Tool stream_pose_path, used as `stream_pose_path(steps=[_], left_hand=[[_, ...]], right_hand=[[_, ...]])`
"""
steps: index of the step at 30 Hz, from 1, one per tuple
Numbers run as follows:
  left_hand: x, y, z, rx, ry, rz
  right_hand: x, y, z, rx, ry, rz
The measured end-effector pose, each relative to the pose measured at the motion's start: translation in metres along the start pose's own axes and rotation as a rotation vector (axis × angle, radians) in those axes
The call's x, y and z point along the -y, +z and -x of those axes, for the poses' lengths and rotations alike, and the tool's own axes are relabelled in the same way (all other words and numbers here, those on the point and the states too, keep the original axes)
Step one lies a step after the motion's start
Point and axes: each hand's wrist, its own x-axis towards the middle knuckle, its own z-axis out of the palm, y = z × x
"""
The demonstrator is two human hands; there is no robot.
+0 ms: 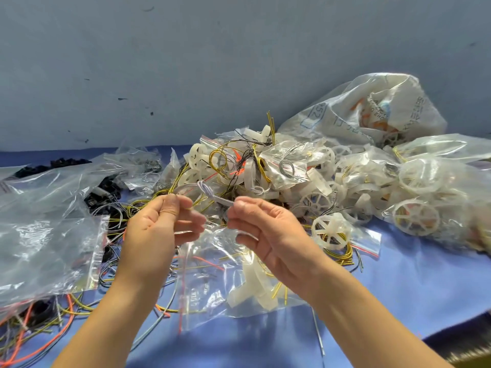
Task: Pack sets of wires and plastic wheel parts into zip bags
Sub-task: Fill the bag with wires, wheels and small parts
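**Both hands pinching a pale wire bundle above a zip bag**

Your left hand point(162, 224) and your right hand point(268, 232) are raised side by side at the centre of the view, palms turned toward you. Each pinches one end of a pale wire bundle point(212, 193) between thumb and forefinger, so the bundle spans the gap between them. The remaining fingers are loosely curled (they hold nothing that can be made out).

Directly beneath the hands, on the blue table cover point(398, 288), lies a clear zip bag point(212, 282) with a red seal strip. Inside it are a white plastic wheel part point(252, 290) and some yellow wire; whether its mouth is open cannot be told.

Just right of your right hand sits a smaller filled bag point(364, 241) showing a spoked wheel over coiled yellow wire. Farther back, a heap of filled bags point(265, 168) and loose wheels runs toward the right, ending at a large printed sack point(358, 110) against the wall.

To the left lies a stack of empty zip bags point(45, 235), with black parts point(66, 163) beyond it. Loose wires point(39, 330) of orange, yellow and grey are spread at the near left.
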Motion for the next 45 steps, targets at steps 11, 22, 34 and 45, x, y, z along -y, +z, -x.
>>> stream_pose_path(steps=[11,22,34,45], left_hand=[[-0.003,0.017,0.015,0.152,0.118,-0.005],[-0.002,-0.012,0.02,0.269,0.046,-0.096],[0.015,-0.083,0.003,0.254,-0.518,-0.153],[0.024,-0.063,0.0,0.482,-0.556,-0.157]], right_hand=[[-0.028,0.025,-0.001,-0.013,-0.275,0.519],[-0.036,0.025,0.001,-0.024,-0.224,0.685],[-0.001,-0.015,-0.01,-0.193,-0.316,0.939],[0.007,-0.036,-0.018,-0.281,-0.223,0.99]])
